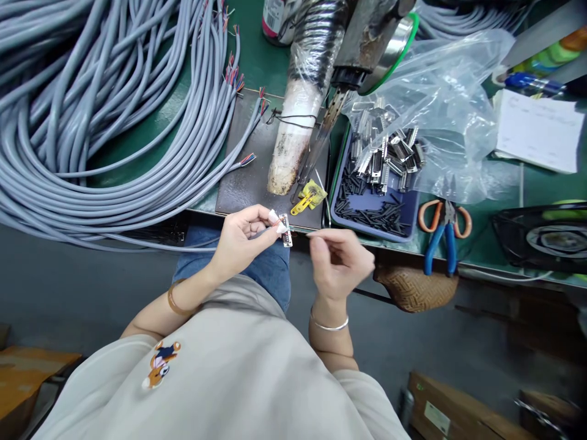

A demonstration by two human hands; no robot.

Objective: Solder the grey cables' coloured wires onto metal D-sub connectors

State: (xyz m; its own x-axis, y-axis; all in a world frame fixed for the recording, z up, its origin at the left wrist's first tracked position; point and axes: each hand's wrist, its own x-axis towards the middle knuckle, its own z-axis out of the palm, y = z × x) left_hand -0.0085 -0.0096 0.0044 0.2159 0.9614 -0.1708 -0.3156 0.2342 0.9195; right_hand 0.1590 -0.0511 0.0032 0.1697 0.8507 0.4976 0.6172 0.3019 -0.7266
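Observation:
My left hand [243,238] is closed in a pinch on a small metal multi-pin connector [287,231], with white coverings on the thumb and a fingertip. A grey cable [197,249] runs from the left into this hand. To the right of the connector, my right hand [342,260] has its thumb and forefinger pressed together and is slightly blurred. A thin line lies between its fingertips and the connector; whether it is a wire in the pinch I cannot make out. Just beyond the hands, a yellow clip-like piece [308,200] rests on a dark plate [243,183].
Many grey cables [137,177] with stripped ends cover the left. A soldering iron [328,122] points down beside a wrapped tube [293,134]. The blue tray [337,205] holds connectors and black sleeves, partly under a plastic bag [458,116]. Pliers [443,235] lie at the table edge.

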